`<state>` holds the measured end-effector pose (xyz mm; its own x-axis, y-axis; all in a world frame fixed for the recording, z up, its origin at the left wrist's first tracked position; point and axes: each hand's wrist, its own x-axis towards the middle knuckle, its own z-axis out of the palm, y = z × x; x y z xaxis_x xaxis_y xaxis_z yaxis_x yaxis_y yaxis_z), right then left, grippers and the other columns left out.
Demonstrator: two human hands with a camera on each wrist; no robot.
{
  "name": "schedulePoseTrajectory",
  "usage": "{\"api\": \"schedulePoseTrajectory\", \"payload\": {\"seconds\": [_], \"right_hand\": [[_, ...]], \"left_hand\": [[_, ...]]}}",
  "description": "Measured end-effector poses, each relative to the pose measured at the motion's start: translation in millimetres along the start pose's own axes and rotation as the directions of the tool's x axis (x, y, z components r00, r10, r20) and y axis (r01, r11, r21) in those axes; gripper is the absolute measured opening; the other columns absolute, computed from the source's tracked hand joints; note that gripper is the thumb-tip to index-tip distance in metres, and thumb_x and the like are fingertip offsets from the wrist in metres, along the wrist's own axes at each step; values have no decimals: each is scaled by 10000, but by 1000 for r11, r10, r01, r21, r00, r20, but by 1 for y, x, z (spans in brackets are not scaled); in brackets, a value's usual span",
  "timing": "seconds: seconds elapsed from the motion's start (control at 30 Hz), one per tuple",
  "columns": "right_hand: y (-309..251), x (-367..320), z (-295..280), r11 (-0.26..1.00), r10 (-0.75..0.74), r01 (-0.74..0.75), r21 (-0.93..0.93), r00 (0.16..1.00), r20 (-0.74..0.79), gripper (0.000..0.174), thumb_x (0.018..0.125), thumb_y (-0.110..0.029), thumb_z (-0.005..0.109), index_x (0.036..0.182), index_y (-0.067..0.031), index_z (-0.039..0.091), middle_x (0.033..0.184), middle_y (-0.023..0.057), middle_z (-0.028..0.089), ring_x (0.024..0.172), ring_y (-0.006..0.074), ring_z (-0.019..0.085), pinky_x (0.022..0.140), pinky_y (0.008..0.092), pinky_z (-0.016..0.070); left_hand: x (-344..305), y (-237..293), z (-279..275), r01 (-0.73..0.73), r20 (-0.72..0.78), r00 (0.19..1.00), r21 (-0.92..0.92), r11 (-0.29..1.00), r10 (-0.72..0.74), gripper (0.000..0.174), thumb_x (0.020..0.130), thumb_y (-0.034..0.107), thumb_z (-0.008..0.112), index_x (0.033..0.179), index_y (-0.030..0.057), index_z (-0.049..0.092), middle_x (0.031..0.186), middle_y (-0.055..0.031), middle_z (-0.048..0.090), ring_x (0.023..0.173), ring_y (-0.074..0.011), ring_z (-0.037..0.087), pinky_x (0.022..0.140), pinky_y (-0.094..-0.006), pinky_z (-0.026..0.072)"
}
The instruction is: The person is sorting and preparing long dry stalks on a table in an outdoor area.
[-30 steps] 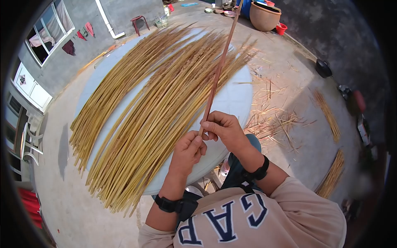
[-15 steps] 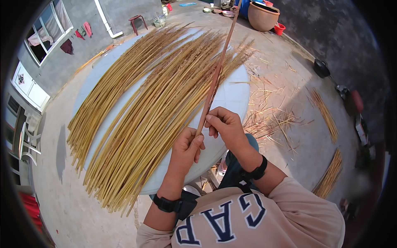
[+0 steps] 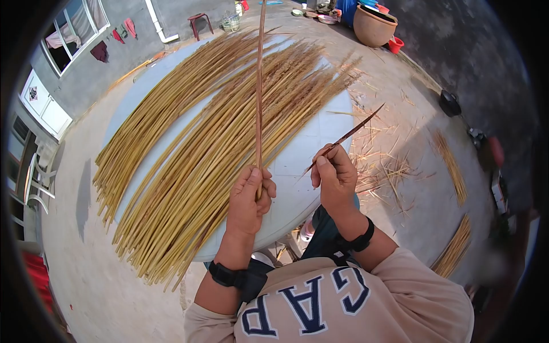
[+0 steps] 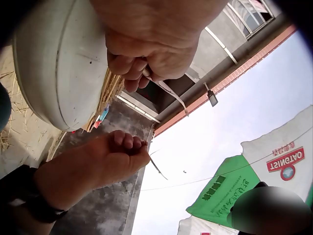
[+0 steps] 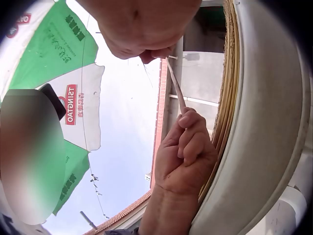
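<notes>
In the head view my left hand (image 3: pixel 247 197) grips the lower end of a long brown reed stalk (image 3: pixel 259 97) that points away from me over the table. To its right, my right hand (image 3: pixel 337 180) pinches a thin dark peeled strip (image 3: pixel 357 128) between thumb and fingers, apart from the stalk. Below the stalk, two rows of yellow-brown stalks with feathery tops, one row (image 3: pixel 154 120) at left and one (image 3: pixel 206 166) nearer the middle, lie on the pale round table (image 3: pixel 334 123). The left wrist view shows the strip (image 4: pixel 158 168) sticking out of the right fist.
Peeled scraps (image 3: pixel 389 171) litter the floor right of the table. Farther right lie two small stalk bundles, one (image 3: pixel 449 163) behind the other (image 3: pixel 453 246). A clay pot (image 3: pixel 374 26) and a red bucket (image 3: pixel 396 44) stand at the back, and a stool (image 3: pixel 200 24) is by the wall.
My right hand has moved right, away from the stalk, with a dark strip now separate in its fingers. The stalk in my left hand has swung left and stands more upright in view.
</notes>
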<state>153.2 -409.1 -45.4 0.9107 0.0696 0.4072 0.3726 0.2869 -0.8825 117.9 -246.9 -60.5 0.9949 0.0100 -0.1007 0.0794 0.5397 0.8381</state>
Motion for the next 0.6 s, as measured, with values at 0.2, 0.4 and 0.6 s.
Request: {"api": "schedulePoseTrajectory", "payload": {"seconds": [0.2,0.4,0.6], "right_hand": [[1,51,-38,788,379,-66,611,835,-399,189,905,-212,502,858,-33,541,662,6,512,496,73,434,443,205,350],[2,18,-4,903,418,-429,34,893,167,227,876,-220,558,874,6,585,718,34,571,518,62,482,437,189,355],[8,17,-5,929,368,-358,-90,917,152,206,856,-189,587,852,15,609,703,37,588,529,55,498,445,180,381]], "left_hand": [[0,-2,1,44,105,993,12,999,-45,210,928,198,381,913,23,495,643,-118,538,366,-34,281,339,-166,212],[-1,-9,6,19,192,979,229,973,-64,197,918,182,397,951,17,499,684,-103,554,386,-23,298,366,-160,230],[-1,-16,6,-147,142,986,492,858,88,177,909,190,466,899,23,526,635,-35,535,441,-13,343,405,-156,260]]}}
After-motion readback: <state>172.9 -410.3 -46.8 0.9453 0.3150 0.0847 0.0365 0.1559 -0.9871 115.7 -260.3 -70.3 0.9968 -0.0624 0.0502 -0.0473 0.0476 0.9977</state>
